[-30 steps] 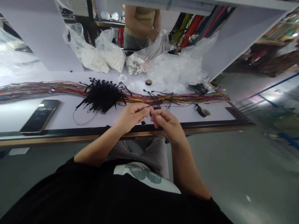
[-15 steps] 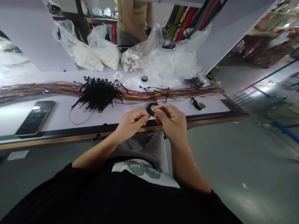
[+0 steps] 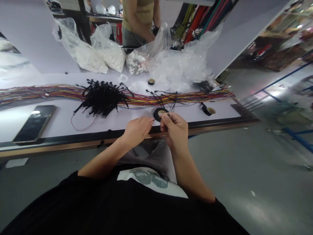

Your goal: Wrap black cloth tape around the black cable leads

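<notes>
My right hand point(image 3: 176, 125) is closed on a roll of black tape point(image 3: 157, 113), its thumb and fingers at the roll's right side. Just left of it, my left hand point(image 3: 138, 130) is closed, palm turned down, with a thin dark piece showing at the fingertips; what exactly it grips is hidden. Behind both hands, a long bundle of coloured wires point(image 3: 144, 100) runs along the table, with a few black-wrapped wire ends point(image 3: 174, 101) lying across it. To the left, a pile of black connectors and leads point(image 3: 104, 98) covers part of the bundle.
A phone point(image 3: 35, 124) lies at the table's left. Other tape rolls are at the back point(image 3: 151, 81) and right point(image 3: 209, 112). Clear plastic bags of white parts point(image 3: 113, 55) line the back. Beyond the opening stands a co-worker point(image 3: 138, 23). The table's front edge point(image 3: 73, 147) is close to my lap.
My left hand has rolled over, turning its back upward and hiding its thumb. My right hand has shifted slightly left. The tape roll stays in nearly the same place.
</notes>
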The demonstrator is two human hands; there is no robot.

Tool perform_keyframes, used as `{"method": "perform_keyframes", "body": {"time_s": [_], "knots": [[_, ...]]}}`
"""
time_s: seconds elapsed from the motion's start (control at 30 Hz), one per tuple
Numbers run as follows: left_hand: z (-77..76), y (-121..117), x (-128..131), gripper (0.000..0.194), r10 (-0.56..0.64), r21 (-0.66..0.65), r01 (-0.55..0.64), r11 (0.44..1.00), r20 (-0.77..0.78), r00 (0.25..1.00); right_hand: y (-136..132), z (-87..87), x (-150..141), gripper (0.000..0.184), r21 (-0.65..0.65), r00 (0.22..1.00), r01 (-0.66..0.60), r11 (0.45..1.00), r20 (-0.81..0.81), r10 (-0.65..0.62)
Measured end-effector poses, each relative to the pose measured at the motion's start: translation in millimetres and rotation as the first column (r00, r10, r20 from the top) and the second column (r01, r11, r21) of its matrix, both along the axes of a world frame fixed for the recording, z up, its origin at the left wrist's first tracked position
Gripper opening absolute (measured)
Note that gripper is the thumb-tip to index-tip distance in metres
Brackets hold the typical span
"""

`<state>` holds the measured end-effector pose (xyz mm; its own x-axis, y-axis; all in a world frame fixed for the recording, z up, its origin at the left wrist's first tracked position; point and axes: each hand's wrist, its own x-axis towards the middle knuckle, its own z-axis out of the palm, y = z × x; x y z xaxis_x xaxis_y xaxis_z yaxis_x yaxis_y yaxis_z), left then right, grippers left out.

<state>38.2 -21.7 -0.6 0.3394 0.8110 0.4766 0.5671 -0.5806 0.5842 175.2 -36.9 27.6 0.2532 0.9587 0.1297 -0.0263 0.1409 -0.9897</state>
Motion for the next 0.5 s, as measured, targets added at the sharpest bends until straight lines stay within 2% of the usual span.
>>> {"method": "perform_keyframes", "body": {"time_s": [0.1,0.17,0.23,0.3,0.33,0.4,0.43,0.47,0.5], "knots": [[-2.8,3,2,0.03,0.023,-0.09,-0.016,0.996,0.075,0.997,6,-7.1,4,0.027,-0.056,0.994,-0.08,0.995,-0.074,0.076],[-4.5,6,3,0.025,0.05,-0.165,-0.025,0.986,0.148,0.988,10,-10.7,13,0.027,-0.093,0.98,-0.197,0.976,-0.057,0.193],[-5.5,10,2,0.021,0.075,-0.222,-0.025,0.975,0.219,0.973,16,-13.0,26,0.029,-0.118,0.957,-0.27,0.956,0.078,0.28],[-5.4,13,2,0.017,0.097,-0.267,-0.016,0.964,0.292,0.951,23,-15.2,37,0.031,-0.099,0.901,-0.184,0.978,0.382,0.208],[-5.1,14,2,0.016,0.109,-0.291,-0.01,0.957,0.327,0.939,27,-16.9,41,0.033,-0.076,0.817,-0.114,0.991,0.56,0.137],[-4.3,17,2,0.014,0.137,-0.337,0.003,0.941,0.39,0.911,34,-22.2,44,0.037,-0.041,0.556,-0.012,0.999,0.83,0.04],[-4.3,18,2,0.014,0.149,-0.36,0.014,0.933,0.42,0.895,36,-25.9,44,0.038,-0.044,0.432,0.0,0.999,0.901,0.04],[-4.7,18,2,0.014,0.157,-0.379,0.029,0.925,0.45,0.879,38,-29.9,43,0.038,-0.049,0.348,-0.002,0.999,0.936,0.046],[-5.3,19,3,0.015,0.159,-0.395,0.052,0.917,0.484,0.861,39,-34.0,41,0.037,-0.046,0.312,-0.013,0.999,0.949,0.048]]}}
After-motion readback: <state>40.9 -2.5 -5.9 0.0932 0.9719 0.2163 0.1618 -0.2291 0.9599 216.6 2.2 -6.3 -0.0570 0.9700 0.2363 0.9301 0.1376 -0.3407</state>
